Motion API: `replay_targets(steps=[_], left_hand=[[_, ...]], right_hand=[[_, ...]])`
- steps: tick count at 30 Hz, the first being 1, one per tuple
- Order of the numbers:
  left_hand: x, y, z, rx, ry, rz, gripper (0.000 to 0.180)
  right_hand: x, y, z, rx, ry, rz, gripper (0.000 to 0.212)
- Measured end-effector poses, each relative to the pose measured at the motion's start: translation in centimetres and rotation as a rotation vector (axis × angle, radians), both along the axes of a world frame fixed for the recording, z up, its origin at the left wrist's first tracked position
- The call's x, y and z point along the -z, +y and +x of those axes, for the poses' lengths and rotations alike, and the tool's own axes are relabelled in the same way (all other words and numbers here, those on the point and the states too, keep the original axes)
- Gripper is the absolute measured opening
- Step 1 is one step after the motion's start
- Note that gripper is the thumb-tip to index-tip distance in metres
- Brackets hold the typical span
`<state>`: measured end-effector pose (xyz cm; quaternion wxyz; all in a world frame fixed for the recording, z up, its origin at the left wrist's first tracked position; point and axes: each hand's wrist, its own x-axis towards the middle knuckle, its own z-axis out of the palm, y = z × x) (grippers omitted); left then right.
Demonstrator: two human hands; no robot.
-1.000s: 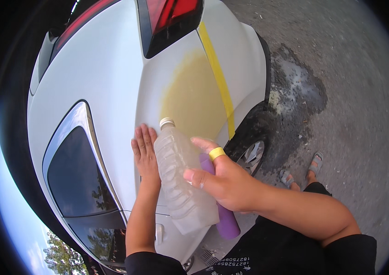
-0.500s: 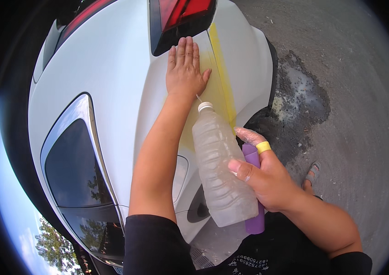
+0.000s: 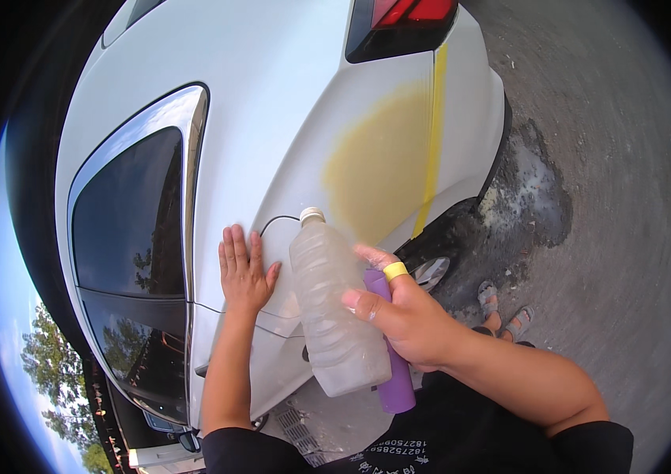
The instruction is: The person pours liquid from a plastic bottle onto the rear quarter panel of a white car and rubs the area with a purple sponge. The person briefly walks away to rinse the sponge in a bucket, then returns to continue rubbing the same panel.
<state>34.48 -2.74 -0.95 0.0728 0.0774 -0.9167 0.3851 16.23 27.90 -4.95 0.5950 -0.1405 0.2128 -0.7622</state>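
Note:
My left hand (image 3: 247, 272) lies flat on the white car's rear side panel (image 3: 296, 118), near the fuel flap's outline, fingers out. In my right hand (image 3: 414, 324) is a ribbed clear plastic bottle (image 3: 335, 316) with a white cap, tilted and holding cloudy liquid. The same hand also grips a long purple bar (image 3: 397, 387), pressed against the bottle; its far side is hidden. A yellow band (image 3: 394, 271) wraps one finger. Ahead of the bottle, a dull yellowish patch (image 3: 379, 162) covers the panel, bordered on its right by yellow tape (image 3: 435, 134).
The red and black tail light (image 3: 402, 28) sits above the patch. To the left is a dark side window (image 3: 130, 221). Wet, whitish ground (image 3: 529, 182) lies beside the rear wheel (image 3: 432, 272). Sandalled feet (image 3: 501, 310) stand at the right; a floor grate (image 3: 300, 434) is below.
My left hand has moved from below the tail light, back toward me and left, still flat on the panel. The yellowish patch is now uncovered. My right hand keeps the bottle and purple bar.

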Motion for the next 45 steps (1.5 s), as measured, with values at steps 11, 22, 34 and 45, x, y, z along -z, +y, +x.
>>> replay_targets(steps=[11, 22, 34, 45], left_hand=[[2.8, 3.9, -18.7, 0.000, -0.039, -0.077, 0.079], [3.6, 4.1, -19.2, 0.080, -0.135, -0.035, 0.074], [5.1, 1.8, -6.1, 0.013, 0.010, 0.089, 0.077], [6.6, 8.6, -30.0, -0.052, -0.135, -0.180, 0.080]], right_hand=[[1.3, 0.0, -1.6, 0.158, 0.000, 0.039, 0.074], [1.5, 0.2, -1.7, 0.205, 0.095, 0.030, 0.073], [3.0, -0.8, -0.5, 0.069, 0.134, 0.060, 0.072], [4.5, 2.7, -2.8, 0.310, 0.117, 0.094, 0.073]])
